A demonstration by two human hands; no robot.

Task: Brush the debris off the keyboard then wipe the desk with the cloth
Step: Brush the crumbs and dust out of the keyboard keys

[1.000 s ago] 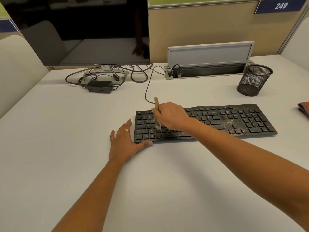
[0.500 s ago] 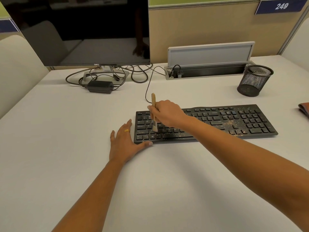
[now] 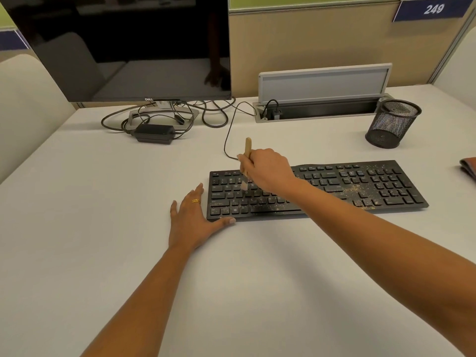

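Black keys speckled with tan debris (image 3: 353, 188) fill the middle of a pale desk (image 3: 103, 228), where a person works a small brush (image 3: 247, 150) over a wired keyboard (image 3: 386, 186). The right hand (image 3: 268, 168) reaches in from the right, its grip closed round the brush's wooden handle, which stands nearly upright with the pale bristles down on the upper letter rows at the keyboard's left end. The left hand (image 3: 192, 217) lies flat on the desk at the keyboard's front left corner, its grip open and holding nothing, fingers straight beside the left edge and the thumb stretched along the front edge, touching it; a gold ring (image 3: 195, 201) shows on one finger. Most of the crumbs sit near the number pad and along the lower rows. The cloth (image 3: 468, 167), reddish-brown and folded, lies at the right edge of view, well apart from both hands and cut off by the frame. The keyboard's cable (image 3: 226, 140) runs back to an open cable hatch (image 3: 322, 109) with its grey lid raised. A dark Dell monitor (image 3: 128, 47) stands at the back left above a black power adapter (image 3: 154, 133) and looped leads, and a black mesh pen cup (image 3: 391, 123) stands at the back right, beneath a partition plate reading 249 (image 3: 434, 9).
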